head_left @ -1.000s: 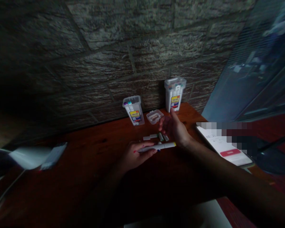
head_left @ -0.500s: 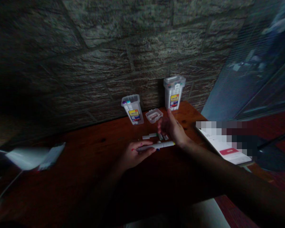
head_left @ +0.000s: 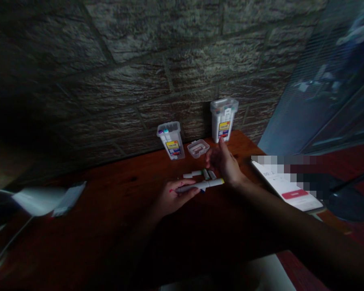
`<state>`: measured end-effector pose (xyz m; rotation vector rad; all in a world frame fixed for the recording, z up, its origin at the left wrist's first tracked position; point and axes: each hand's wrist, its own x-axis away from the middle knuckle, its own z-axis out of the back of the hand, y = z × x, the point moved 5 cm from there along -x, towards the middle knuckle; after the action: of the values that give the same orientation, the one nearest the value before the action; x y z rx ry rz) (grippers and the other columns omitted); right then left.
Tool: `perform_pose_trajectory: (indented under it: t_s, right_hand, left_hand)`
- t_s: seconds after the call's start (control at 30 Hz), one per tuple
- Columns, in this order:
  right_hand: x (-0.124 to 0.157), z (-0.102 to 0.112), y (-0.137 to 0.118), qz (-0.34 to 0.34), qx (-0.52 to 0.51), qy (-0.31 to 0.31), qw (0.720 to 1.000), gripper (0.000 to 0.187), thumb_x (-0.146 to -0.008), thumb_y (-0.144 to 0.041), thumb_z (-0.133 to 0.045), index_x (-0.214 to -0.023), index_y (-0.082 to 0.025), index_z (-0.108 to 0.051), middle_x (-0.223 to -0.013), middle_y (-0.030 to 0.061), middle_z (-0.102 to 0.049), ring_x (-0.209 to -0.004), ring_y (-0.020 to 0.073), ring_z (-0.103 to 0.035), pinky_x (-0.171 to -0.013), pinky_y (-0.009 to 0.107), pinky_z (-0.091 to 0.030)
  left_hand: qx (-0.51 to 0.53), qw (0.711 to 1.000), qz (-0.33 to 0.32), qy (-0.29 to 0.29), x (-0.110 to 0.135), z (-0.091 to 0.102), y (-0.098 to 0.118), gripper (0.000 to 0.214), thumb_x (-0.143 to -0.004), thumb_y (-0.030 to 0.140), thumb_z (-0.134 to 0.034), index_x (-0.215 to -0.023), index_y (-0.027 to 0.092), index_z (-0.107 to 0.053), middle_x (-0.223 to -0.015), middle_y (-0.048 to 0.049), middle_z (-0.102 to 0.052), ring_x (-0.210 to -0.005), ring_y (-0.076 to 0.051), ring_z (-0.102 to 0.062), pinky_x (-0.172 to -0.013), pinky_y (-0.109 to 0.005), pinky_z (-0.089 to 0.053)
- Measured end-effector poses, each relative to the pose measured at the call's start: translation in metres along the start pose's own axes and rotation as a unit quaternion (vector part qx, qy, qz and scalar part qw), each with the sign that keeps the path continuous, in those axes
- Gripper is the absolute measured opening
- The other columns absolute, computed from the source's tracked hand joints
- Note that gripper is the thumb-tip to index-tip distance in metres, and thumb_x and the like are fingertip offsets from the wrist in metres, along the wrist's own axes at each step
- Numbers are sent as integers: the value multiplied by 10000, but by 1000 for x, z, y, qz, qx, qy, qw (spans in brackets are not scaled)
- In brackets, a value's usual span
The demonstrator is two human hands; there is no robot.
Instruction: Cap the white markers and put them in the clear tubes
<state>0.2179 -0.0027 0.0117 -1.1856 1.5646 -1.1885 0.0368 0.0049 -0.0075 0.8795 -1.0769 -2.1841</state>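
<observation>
My left hand (head_left: 170, 199) is closed around a white marker (head_left: 211, 184) with a yellow end pointing right. Red marks show on the skin near its fingers. Just beyond the marker's yellow end, my right hand (head_left: 228, 166) is open, thumb raised and fingers loosely curled, with nothing visible in it. Behind the held marker lie several short white pieces (head_left: 206, 174) that look like caps or markers, some with green. A blue-tipped piece (head_left: 203, 190) shows partly under the held marker.
An open clear box (head_left: 177, 139) with purple- and cyan-tipped markers stands by the stone wall (head_left: 139, 93). Right of it are a clear lid (head_left: 198, 149) and a lidded marker box (head_left: 223, 119). A lit tablet (head_left: 286, 190) lies at the table's right edge, a plastic packet (head_left: 69, 199) at left.
The view has shifted slightly, moving the whole scene a little to the right. Both hands keep nearly the same pose, and the left still holds the marker.
</observation>
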Motion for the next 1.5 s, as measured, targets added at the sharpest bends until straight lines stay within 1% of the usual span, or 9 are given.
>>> perform_pose_trajectory:
  t_s: [0.13, 0.3, 0.67, 0.93, 1.13, 1.23, 1.33, 1.43, 1.5]
  right_hand:
    - [1, -2, 7, 2, 0, -25, 1000, 751, -831, -861, -293, -611, -200, -571, -511, 10, -527, -451, 105, -450, -464, 271, -288]
    - [2, -5, 12, -14, 13, -28, 999, 773, -816, -882, -252, -602, -204, -555, -500, 6, -519, -431, 106, -432, -449, 273, -280]
    - [13, -18, 13, -42, 7, -80, 996, 770, -802, -883, -298, -585, -194, -564, -493, 0, -511, -440, 102, -426, -459, 263, -293]
    - [18, -20, 8, -31, 20, -93, 995, 740, -828, -850, -324, -550, -194, -524, -483, -19, -463, -452, 97, -403, -485, 264, -298]
    - [20, -22, 10, -20, 56, -111, 992, 719, -876, -806, -317, -529, -197, -478, -483, -23, -437, -465, 100, -381, -507, 267, -291]
    - [17, -21, 10, -28, 47, -103, 993, 716, -866, -816, -319, -539, -201, -485, -484, -21, -441, -459, 105, -379, -487, 267, -273]
    - [11, -16, 9, -27, 35, -69, 997, 721, -836, -846, -320, -563, -206, -510, -485, -19, -453, -449, 107, -378, -471, 266, -269]
    - [5, -8, 6, -7, 40, -21, 999, 693, -824, -835, -386, -595, -202, -550, -518, -16, -481, -467, 106, -401, -476, 263, -292]
    - [5, -7, 5, 6, 73, -13, 997, 647, -811, -807, -468, -641, -196, -598, -553, -14, -503, -501, 111, -434, -485, 261, -308]
  left_hand:
    - [-18, 1000, -14, 3, -1, 1, 2, 224, -838, 325, -704, -946, 144, -778, -794, -62, -786, -607, -143, -684, -539, -209, -519]
    - [-34, 999, -27, 6, -1, 2, 3, 205, -851, 323, -703, -935, 157, -788, -770, -46, -783, -605, -135, -679, -555, -205, -509]
    - [-26, 1000, 6, -8, 5, 1, -1, 213, -832, 341, -739, -943, 169, -799, -846, -56, -802, -666, -155, -723, -612, -220, -547]
    - [-31, 999, 11, -2, 7, -1, 2, 224, -827, 348, -749, -960, 176, -803, -850, -61, -805, -675, -166, -735, -634, -232, -566]
    - [-43, 999, -19, -2, 7, -1, 5, 188, -831, 335, -751, -944, 194, -803, -872, -55, -806, -702, -175, -750, -658, -243, -589]
    - [-52, 998, -25, 3, 5, 1, 5, 178, -833, 343, -748, -931, 203, -798, -865, -47, -806, -702, -175, -751, -659, -248, -598]
    - [-70, 997, -41, 17, 2, 4, 4, 178, -830, 343, -752, -935, 206, -792, -883, -45, -806, -732, -174, -753, -690, -249, -603]
    - [-91, 993, -53, 55, 0, 9, 3, 173, -829, 327, -757, -950, 206, -783, -900, -44, -804, -750, -167, -750, -708, -236, -596]
    - [-103, 990, -48, 86, -1, 14, 1, 166, -837, 323, -749, -952, 205, -771, -885, -37, -800, -728, -156, -741, -685, -222, -587]
